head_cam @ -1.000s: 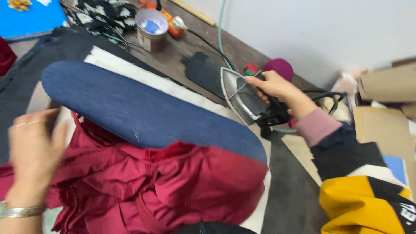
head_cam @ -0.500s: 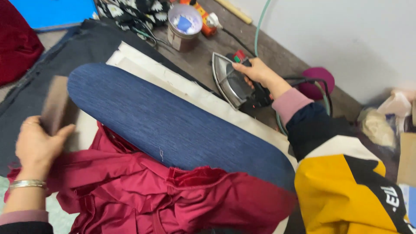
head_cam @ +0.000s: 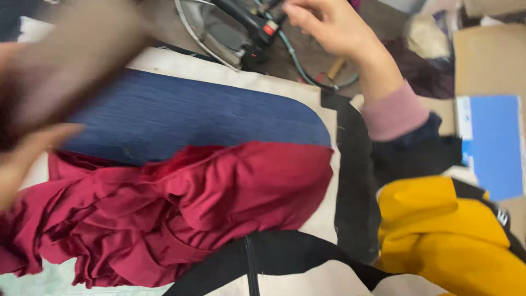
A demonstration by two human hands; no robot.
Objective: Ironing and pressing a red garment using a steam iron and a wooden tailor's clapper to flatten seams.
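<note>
My right hand (head_cam: 329, 27) is at the top of the view, its fingertips at the rear end of the handle of a clothes iron (head_cam: 219, 33) that rests on the dark table. Whether the fingers grip the handle is hidden by the frame edge. My left hand (head_cam: 22, 159) is a blur at the left edge, holding a flat brown piece (head_cam: 71, 60) raised over the near end of the blue padded ironing board (head_cam: 208, 115). A crumpled dark red garment (head_cam: 181, 208) lies across the board's near side.
The iron's green cord (head_cam: 307, 77) trails over the table beside my wrist. A black fabric strip (head_cam: 356, 181) runs along the cream cloth (head_cam: 246, 82) under the board. Cardboard (head_cam: 487, 60) and a blue sheet (head_cam: 493, 142) lie at the right.
The view has swung closer and to the right. My left hand lifted the brown piece up over the board. My right hand slid back to the rear of the iron's handle.
</note>
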